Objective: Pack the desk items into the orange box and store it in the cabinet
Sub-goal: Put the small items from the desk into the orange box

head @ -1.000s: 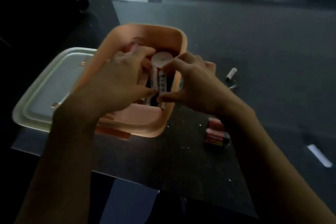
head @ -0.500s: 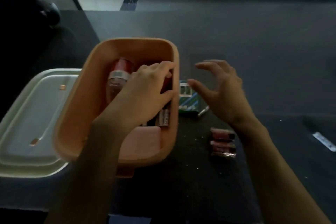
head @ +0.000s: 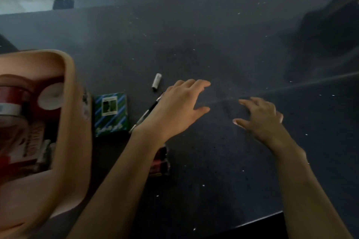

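Your left hand [head: 178, 108] reaches out over the dark speckled desk [head: 213, 35], fingers straight and spread. Its grip is released and holds nothing. Your right hand [head: 262, 120] hangs just to its right, palm down, fingers loosely bent, grip also released. You cannot tell from this view whether its fingertips touch the desk.

The rounded orange plastic box [head: 77, 122] stands at the left, partly cut off by the edge of view. Inside it lie a clear jar with a red lid [head: 17, 122], a white round disc [head: 51, 96] near the right wall, and some small pale cylinders [head: 45, 153] lower down.

Just beside the box's right wall, a small green-and-blue striped carton [head: 111, 113] sits on the desk. A thin dark pen [head: 144, 115] lies slanted between the carton and your left wrist, its far end hidden by the hand. A short silver cylinder [head: 156, 82] lies beyond the pen, near your left hand. Dark red tubes [head: 161, 163] show partly from beneath your left forearm.
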The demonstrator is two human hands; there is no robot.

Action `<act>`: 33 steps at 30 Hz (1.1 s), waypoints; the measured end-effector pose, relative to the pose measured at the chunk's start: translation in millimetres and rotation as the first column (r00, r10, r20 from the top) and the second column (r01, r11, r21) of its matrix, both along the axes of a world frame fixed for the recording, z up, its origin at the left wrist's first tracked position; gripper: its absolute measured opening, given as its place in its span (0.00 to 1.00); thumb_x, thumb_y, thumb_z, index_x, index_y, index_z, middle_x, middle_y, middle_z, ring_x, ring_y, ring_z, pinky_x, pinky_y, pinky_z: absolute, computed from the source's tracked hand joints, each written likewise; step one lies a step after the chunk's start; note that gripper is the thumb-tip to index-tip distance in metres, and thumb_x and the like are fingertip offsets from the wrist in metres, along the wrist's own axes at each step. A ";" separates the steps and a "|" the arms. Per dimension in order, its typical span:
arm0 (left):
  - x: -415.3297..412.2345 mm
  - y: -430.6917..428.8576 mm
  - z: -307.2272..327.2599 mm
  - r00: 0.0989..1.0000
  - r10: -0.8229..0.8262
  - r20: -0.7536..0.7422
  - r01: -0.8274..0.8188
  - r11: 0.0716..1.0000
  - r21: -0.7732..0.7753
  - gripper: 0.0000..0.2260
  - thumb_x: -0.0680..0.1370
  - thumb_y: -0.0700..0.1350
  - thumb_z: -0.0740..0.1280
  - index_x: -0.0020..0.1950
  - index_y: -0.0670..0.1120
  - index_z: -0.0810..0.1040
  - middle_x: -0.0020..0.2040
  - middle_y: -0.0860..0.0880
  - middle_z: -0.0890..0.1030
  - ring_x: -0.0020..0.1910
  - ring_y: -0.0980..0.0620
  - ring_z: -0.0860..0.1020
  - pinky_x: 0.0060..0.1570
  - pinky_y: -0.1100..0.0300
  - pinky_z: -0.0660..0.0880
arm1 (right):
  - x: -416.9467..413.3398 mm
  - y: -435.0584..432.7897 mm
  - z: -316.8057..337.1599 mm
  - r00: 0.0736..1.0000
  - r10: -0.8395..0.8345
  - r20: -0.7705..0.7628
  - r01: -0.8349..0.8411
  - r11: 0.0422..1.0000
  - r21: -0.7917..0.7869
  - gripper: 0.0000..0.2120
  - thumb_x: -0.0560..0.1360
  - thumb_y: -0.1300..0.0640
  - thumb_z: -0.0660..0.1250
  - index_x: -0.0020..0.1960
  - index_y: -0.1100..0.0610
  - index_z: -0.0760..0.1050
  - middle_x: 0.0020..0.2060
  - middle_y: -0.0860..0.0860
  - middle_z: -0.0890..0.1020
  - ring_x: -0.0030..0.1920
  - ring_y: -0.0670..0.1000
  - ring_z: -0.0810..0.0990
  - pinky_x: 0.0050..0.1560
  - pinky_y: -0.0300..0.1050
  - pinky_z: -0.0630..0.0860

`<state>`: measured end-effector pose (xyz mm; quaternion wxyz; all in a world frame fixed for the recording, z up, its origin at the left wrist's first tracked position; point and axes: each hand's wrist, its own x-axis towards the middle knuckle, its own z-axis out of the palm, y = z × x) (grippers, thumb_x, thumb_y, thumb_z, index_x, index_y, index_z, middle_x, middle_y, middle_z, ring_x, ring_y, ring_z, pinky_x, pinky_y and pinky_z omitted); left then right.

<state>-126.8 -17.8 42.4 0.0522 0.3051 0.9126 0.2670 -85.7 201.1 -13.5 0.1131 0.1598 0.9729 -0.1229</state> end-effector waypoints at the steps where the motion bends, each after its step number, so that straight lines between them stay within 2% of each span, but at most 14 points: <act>1: -3.4 7.4 -6.3 1.000 -0.007 0.005 0.007 1.000 -0.020 0.25 0.75 0.50 0.67 0.70 0.49 0.65 0.64 0.51 0.73 0.63 0.50 0.68 0.64 0.53 0.63 | 1.8 5.3 -1.3 1.000 -0.004 0.001 0.004 1.000 -0.019 0.30 0.71 0.45 0.68 0.70 0.48 0.63 0.71 0.52 0.62 0.70 0.57 0.59 0.65 0.59 0.59; 6: -15.3 31.3 -31.8 0.998 0.004 0.057 0.001 0.996 -0.094 0.25 0.75 0.50 0.67 0.70 0.49 0.65 0.64 0.49 0.73 0.64 0.49 0.68 0.63 0.53 0.64 | 3.3 16.8 -4.0 0.999 0.014 -0.040 -0.018 0.995 -0.096 0.24 0.72 0.52 0.69 0.67 0.53 0.68 0.63 0.55 0.68 0.64 0.57 0.65 0.62 0.58 0.65; 8: -18.1 34.1 -37.4 0.998 0.013 0.066 -0.005 0.993 -0.116 0.24 0.75 0.50 0.67 0.70 0.49 0.65 0.65 0.49 0.72 0.64 0.48 0.68 0.62 0.53 0.63 | -0.3 14.7 -5.3 0.995 0.056 -0.083 -0.068 0.986 -0.150 0.22 0.72 0.58 0.69 0.65 0.55 0.70 0.60 0.57 0.69 0.61 0.57 0.68 0.62 0.51 0.67; 10: -20.7 33.0 -40.5 0.997 0.031 0.067 -0.022 0.991 -0.129 0.24 0.75 0.50 0.67 0.69 0.49 0.65 0.65 0.49 0.72 0.64 0.48 0.68 0.62 0.52 0.63 | -5.1 8.7 -6.0 0.986 0.101 -0.129 -0.124 0.975 -0.186 0.19 0.72 0.63 0.68 0.63 0.57 0.72 0.58 0.58 0.71 0.57 0.56 0.72 0.56 0.41 0.66; 12: -24.1 29.7 -41.7 0.997 0.049 0.060 -0.040 0.990 -0.135 0.24 0.75 0.50 0.67 0.69 0.49 0.66 0.65 0.48 0.72 0.64 0.47 0.68 0.62 0.52 0.64 | -11.7 -0.3 -5.6 0.981 0.114 -0.159 -0.147 0.966 -0.214 0.16 0.72 0.62 0.68 0.60 0.58 0.75 0.55 0.58 0.72 0.53 0.54 0.74 0.52 0.39 0.65; 15: -30.6 21.0 -40.6 0.996 0.074 0.050 -0.067 0.988 -0.141 0.25 0.74 0.50 0.67 0.69 0.48 0.66 0.64 0.48 0.72 0.64 0.47 0.67 0.63 0.51 0.64 | -23.0 -15.1 -4.5 0.978 0.107 -0.181 -0.154 0.951 -0.269 0.16 0.71 0.57 0.70 0.57 0.59 0.77 0.54 0.58 0.73 0.52 0.56 0.76 0.51 0.40 0.67; 19: -44.1 3.4 -39.6 0.994 0.109 0.017 -0.105 0.983 -0.153 0.27 0.73 0.48 0.70 0.70 0.47 0.66 0.66 0.46 0.70 0.64 0.45 0.66 0.65 0.51 0.63 | -29.3 -27.0 -0.9 0.976 0.186 -0.118 -0.215 0.916 -0.339 0.25 0.68 0.52 0.73 0.62 0.58 0.73 0.57 0.55 0.71 0.56 0.53 0.74 0.56 0.41 0.68; 21: -54.8 -5.6 -40.3 0.990 0.143 -0.019 -0.144 0.968 -0.205 0.28 0.73 0.48 0.70 0.70 0.47 0.65 0.68 0.45 0.67 0.66 0.44 0.64 0.66 0.51 0.61 | -31.1 -30.9 1.5 0.969 0.247 -0.031 -0.240 0.893 -0.380 0.31 0.65 0.53 0.75 0.65 0.56 0.70 0.59 0.54 0.67 0.59 0.52 0.70 0.61 0.44 0.68; 23: -67.1 -13.9 -41.8 0.980 0.199 -0.013 -0.195 0.945 -0.263 0.29 0.74 0.49 0.69 0.72 0.48 0.62 0.72 0.44 0.61 0.69 0.42 0.60 0.67 0.48 0.59 | -34.6 -36.2 2.3 0.959 0.284 0.010 -0.259 0.887 -0.383 0.33 0.65 0.55 0.76 0.66 0.56 0.68 0.60 0.53 0.65 0.59 0.51 0.68 0.63 0.44 0.67; 27: -86.8 -27.5 -47.6 0.954 0.278 0.112 -0.211 0.889 -0.407 0.30 0.75 0.51 0.65 0.74 0.53 0.55 0.75 0.43 0.54 0.72 0.39 0.55 0.67 0.43 0.58 | -45.9 -45.4 -1.2 0.960 0.255 -0.112 -0.278 0.893 -0.354 0.24 0.67 0.59 0.74 0.61 0.59 0.73 0.53 0.51 0.66 0.52 0.50 0.73 0.56 0.38 0.68; 30: -92.6 -32.9 -50.5 0.940 0.299 0.165 -0.205 0.879 -0.430 0.28 0.76 0.49 0.65 0.73 0.53 0.58 0.73 0.43 0.58 0.70 0.40 0.57 0.66 0.44 0.60 | -53.8 -50.5 -4.7 0.957 0.209 -0.203 -0.265 0.913 -0.311 0.17 0.70 0.56 0.71 0.57 0.59 0.74 0.50 0.51 0.68 0.48 0.49 0.71 0.51 0.39 0.68; 33: -93.0 -36.5 -50.1 0.930 0.314 0.189 -0.236 0.908 -0.346 0.28 0.75 0.47 0.66 0.73 0.51 0.60 0.71 0.44 0.63 0.68 0.42 0.61 0.66 0.47 0.62 | -60.2 -55.2 -8.3 0.955 0.187 -0.231 -0.248 0.929 -0.276 0.16 0.73 0.54 0.68 0.58 0.58 0.73 0.51 0.55 0.71 0.49 0.53 0.74 0.50 0.43 0.71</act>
